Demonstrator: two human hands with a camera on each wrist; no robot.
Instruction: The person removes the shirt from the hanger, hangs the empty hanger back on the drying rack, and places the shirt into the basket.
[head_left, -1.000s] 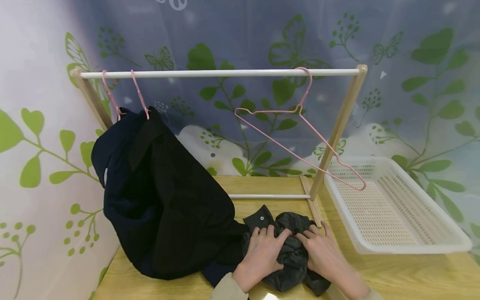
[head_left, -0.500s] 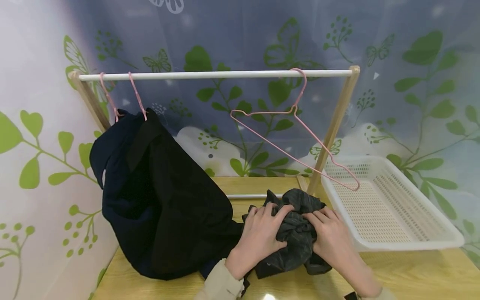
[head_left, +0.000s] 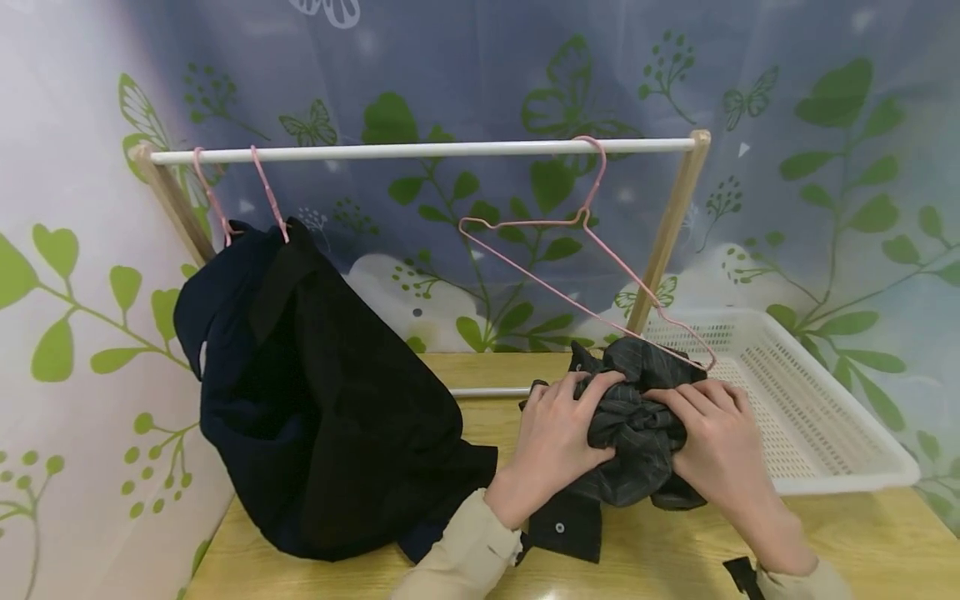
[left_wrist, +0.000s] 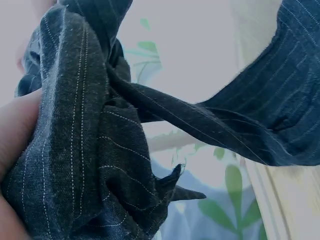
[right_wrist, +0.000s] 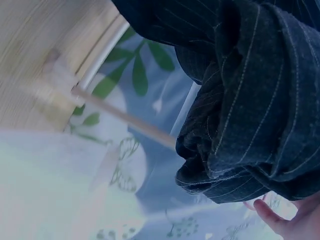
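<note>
A crumpled dark pinstriped shirt (head_left: 637,442) is bunched between both hands in the head view. The left hand (head_left: 558,437) grips its left side, thumb below and fingers over the top. The right hand (head_left: 712,433) grips the other side. A cuff-like flap with one pale button (head_left: 559,527) hangs under the left hand. In the left wrist view a twisted strip of the shirt (left_wrist: 185,115) stretches off to the right, and part of the left hand (left_wrist: 17,125) shows at the left edge. The right wrist view shows cloth folds (right_wrist: 260,100) above some fingers (right_wrist: 270,216).
Dark garments (head_left: 360,400) hang on two pink hangers at the left of a white rail (head_left: 412,151). A bare pink hanger (head_left: 540,275) hangs at the right. Behind the right hand stands a white plastic basket (head_left: 832,417). All stand on a wooden table (head_left: 675,558).
Both hands have moved up and to the right with the bunched shirt, which now overlaps the basket's left edge. The buttoned flap has gone from the top to hanging below.
</note>
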